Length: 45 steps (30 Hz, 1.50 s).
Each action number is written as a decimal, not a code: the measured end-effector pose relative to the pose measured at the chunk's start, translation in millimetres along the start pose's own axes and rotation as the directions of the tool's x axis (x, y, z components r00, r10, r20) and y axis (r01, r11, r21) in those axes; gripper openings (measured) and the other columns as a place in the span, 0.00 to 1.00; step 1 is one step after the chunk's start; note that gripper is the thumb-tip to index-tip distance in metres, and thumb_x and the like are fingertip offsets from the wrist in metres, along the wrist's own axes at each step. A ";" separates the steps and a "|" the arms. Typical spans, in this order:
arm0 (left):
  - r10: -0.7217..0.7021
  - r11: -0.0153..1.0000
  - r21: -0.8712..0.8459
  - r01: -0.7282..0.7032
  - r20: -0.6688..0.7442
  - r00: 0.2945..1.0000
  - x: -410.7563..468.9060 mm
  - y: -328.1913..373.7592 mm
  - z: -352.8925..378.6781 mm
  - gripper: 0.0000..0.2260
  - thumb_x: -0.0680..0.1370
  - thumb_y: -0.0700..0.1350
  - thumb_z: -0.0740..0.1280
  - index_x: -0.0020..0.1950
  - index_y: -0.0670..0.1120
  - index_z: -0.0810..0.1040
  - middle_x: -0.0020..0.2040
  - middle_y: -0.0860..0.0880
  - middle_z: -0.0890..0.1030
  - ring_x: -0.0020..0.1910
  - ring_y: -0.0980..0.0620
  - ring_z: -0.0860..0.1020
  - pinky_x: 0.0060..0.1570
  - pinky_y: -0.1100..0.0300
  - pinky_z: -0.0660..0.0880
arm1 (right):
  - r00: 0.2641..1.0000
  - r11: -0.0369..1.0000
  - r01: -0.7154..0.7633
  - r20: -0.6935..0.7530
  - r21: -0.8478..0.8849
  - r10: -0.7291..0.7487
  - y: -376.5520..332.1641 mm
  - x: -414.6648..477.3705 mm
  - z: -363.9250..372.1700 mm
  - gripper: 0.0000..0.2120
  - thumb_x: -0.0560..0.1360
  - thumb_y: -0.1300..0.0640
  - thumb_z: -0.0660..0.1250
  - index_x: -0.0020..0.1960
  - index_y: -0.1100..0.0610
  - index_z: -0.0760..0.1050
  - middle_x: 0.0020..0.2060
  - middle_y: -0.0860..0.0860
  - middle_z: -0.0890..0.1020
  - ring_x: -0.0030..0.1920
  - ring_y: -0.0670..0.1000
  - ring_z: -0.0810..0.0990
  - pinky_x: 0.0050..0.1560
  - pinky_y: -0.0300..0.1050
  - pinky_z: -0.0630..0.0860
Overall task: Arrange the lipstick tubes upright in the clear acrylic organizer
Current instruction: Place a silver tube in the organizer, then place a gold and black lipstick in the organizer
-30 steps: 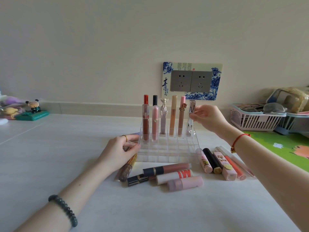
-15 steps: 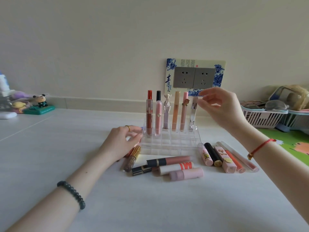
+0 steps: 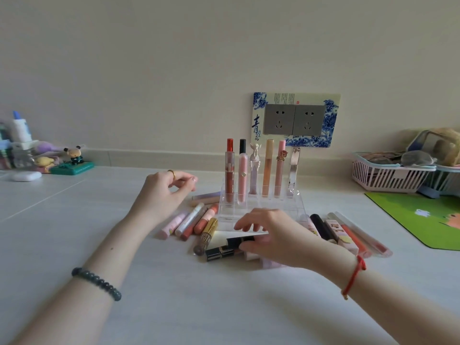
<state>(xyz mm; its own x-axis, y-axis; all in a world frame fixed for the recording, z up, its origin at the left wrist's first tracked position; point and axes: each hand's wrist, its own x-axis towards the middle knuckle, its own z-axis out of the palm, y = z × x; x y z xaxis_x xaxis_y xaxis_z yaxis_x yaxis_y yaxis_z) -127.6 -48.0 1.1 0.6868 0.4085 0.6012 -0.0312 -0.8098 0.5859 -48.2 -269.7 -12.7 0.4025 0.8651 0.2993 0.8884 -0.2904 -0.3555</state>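
- The organizer [image 3: 295, 206] is clear, glossy hard plastic.
- The silver tube [image 3: 294, 168] standing in it has a mirror-bright metallic finish.
- The beige tube [image 3: 268, 168] looks matt; the pink tube [image 3: 242, 175] is glossy, translucent plastic.
- The gold tube [image 3: 208, 234] lying flat is shiny and metallic.
- The black tube [image 3: 220, 252] is glossy with gold trim.
- The table [image 3: 74, 245] is smooth and pale with a soft sheen.
- The socket plates [image 3: 293, 120] look like brushed grey metal.
- The basket [image 3: 388, 179] is pink slatted plastic.
- The bead bracelet [image 3: 97, 282] is dark and polished; the red cord [image 3: 356, 272] is thread; the ring [image 3: 171, 173] is gold metal.
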 end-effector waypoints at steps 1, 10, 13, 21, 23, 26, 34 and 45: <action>0.004 1.000 0.001 -0.004 -0.005 1.000 0.6 -0.4 -0.9 0.05 0.75 0.48 0.65 0.42 0.54 0.80 0.36 0.62 0.81 0.41 0.74 0.74 0.40 0.83 0.64 | 1.000 1.000 -0.003 0.010 -0.003 0.003 -0.4 -0.2 1.1 0.14 0.72 0.52 0.66 0.57 0.50 0.74 0.48 0.45 0.77 0.46 0.46 0.76 0.45 0.32 0.72; 0.006 1.000 0.009 -0.007 0.033 0.999 -2.2 -0.9 1.9 0.06 0.75 0.48 0.65 0.45 0.50 0.81 0.38 0.59 0.82 0.41 0.76 0.73 0.40 0.84 0.63 | 0.999 0.999 0.033 0.038 -0.039 -0.031 -0.9 2.0 2.2 0.13 0.74 0.55 0.63 0.59 0.52 0.74 0.52 0.49 0.79 0.48 0.48 0.76 0.47 0.37 0.71; 0.000 1.000 0.002 0.000 0.068 0.998 -4.1 2.3 7.6 0.07 0.75 0.50 0.64 0.47 0.51 0.81 0.42 0.57 0.83 0.43 0.70 0.76 0.40 0.83 0.63 | 0.999 0.999 0.047 0.004 -0.005 -0.047 -1.6 3.2 -6.3 0.12 0.74 0.57 0.63 0.57 0.52 0.75 0.48 0.47 0.79 0.42 0.42 0.75 0.42 0.27 0.70; -0.033 0.991 -0.124 0.054 0.167 0.985 -10.9 14.1 29.2 0.09 0.74 0.52 0.66 0.50 0.52 0.81 0.39 0.62 0.81 0.39 0.63 0.79 0.35 0.79 0.69 | 0.930 0.960 0.019 -0.358 0.278 0.085 5.2 21.7 -45.6 0.09 0.72 0.63 0.65 0.52 0.56 0.75 0.39 0.41 0.78 0.42 0.40 0.78 0.46 0.26 0.74; -0.019 0.987 -0.155 0.044 0.163 0.986 -11.3 15.5 32.5 0.08 0.74 0.49 0.66 0.51 0.51 0.81 0.40 0.66 0.78 0.41 0.76 0.74 0.38 0.83 0.65 | 0.876 0.943 0.023 -0.461 0.331 0.140 10.5 29.7 -54.2 0.10 0.72 0.63 0.65 0.53 0.58 0.75 0.40 0.44 0.79 0.42 0.44 0.80 0.48 0.32 0.77; -0.036 0.987 -0.151 0.059 0.151 0.988 -11.4 12.2 35.6 0.08 0.75 0.49 0.66 0.52 0.52 0.80 0.40 0.67 0.77 0.39 0.72 0.76 0.37 0.82 0.66 | 0.790 0.919 0.017 -0.569 0.393 0.229 17.8 43.5 -62.3 0.09 0.72 0.61 0.66 0.52 0.57 0.75 0.42 0.49 0.81 0.44 0.49 0.81 0.48 0.44 0.80; -0.136 0.985 -0.081 0.152 0.184 0.974 -11.6 0.7 35.2 0.07 0.74 0.53 0.64 0.51 0.59 0.77 0.46 0.56 0.82 0.44 0.48 0.82 0.45 0.49 0.79 | 0.762 0.915 -0.047 -0.578 0.400 0.292 27.0 79.4 -53.8 0.09 0.72 0.59 0.66 0.52 0.58 0.76 0.43 0.52 0.81 0.43 0.51 0.81 0.48 0.48 0.79; -0.132 0.984 -0.093 0.153 0.208 0.969 -15.4 8.2 31.8 0.06 0.75 0.51 0.64 0.43 0.64 0.74 0.42 0.53 0.82 0.40 0.40 0.81 0.40 0.43 0.78 | 0.774 0.915 -0.132 -0.537 0.382 0.336 46.2 82.6 -29.6 0.10 0.72 0.59 0.67 0.52 0.59 0.76 0.39 0.49 0.79 0.39 0.47 0.78 0.39 0.32 0.73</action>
<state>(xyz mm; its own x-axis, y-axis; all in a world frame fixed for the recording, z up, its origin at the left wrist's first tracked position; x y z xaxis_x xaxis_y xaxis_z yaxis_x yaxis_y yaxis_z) -115.4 -74.3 -20.6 0.8207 0.4150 0.3928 0.0071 -0.6947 0.7192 32.6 -223.7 21.7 0.7282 0.3520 0.5880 0.6754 -0.2232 -0.7028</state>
